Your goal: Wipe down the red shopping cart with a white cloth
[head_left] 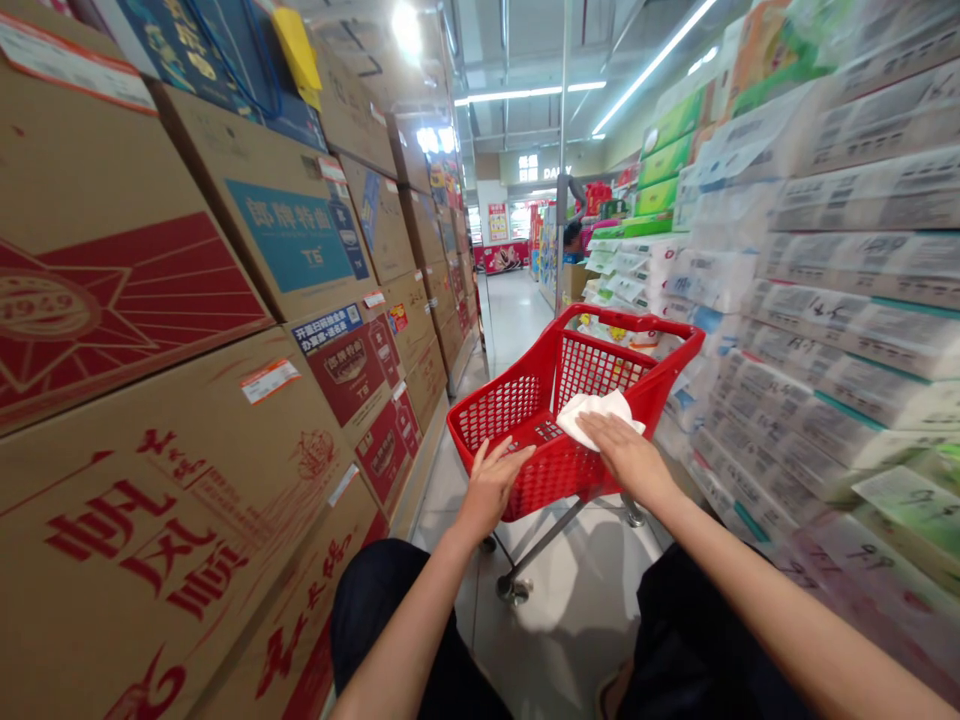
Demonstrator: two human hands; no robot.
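A red plastic shopping cart [536, 470] on metal legs with casters stands just ahead of my knees. My left hand [491, 485] is at the cart's near left rim, its fingers stretched out and holding nothing. On the near right part of the rim, my right hand [622, 450] has a folded white cloth [589, 408] under its fingers and against the cart. Part of the cloth is hidden beneath that hand.
Stacked cardboard cartons [187, 500] form a wall close on my left. Piles of plastic-wrapped paper packs [847, 330] rise on my right, somewhat blurred. Beyond the cart, a tiled aisle floor [517, 300] runs between them, with a metal pole [562, 150] along it.
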